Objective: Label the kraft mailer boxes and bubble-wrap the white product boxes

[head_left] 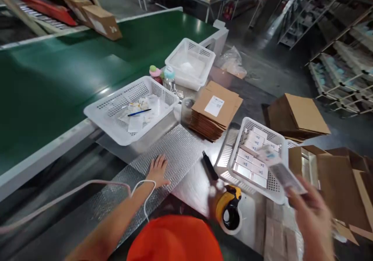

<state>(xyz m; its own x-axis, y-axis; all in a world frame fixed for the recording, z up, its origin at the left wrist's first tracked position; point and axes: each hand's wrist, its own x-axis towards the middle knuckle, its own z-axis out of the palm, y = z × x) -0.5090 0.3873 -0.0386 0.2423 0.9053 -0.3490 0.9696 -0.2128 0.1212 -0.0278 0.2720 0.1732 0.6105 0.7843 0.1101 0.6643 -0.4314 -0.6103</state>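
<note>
My left hand [157,172] lies flat with fingers spread on a sheet of bubble wrap [183,154], which hangs over the table's near edge. A pale cord [110,182] loops around that wrist. On the right, my right hand [313,218] is closed on a small white box [287,178], smeared by motion. A blurred printed piece [267,155] shows just beyond the box; whether it is joined to it I cannot tell. Under and beside them stands a white basket [282,146] filled with several similar small boxes [250,158].
A yellow tape dispenser [229,208] and a black-handled cutter [210,165] lie between the hands. Farther back are a stack of flat cartons [217,101], a basket with a blue pen [116,134], bottles [169,78] and another basket [186,76]. A green conveyor [96,66] runs behind.
</note>
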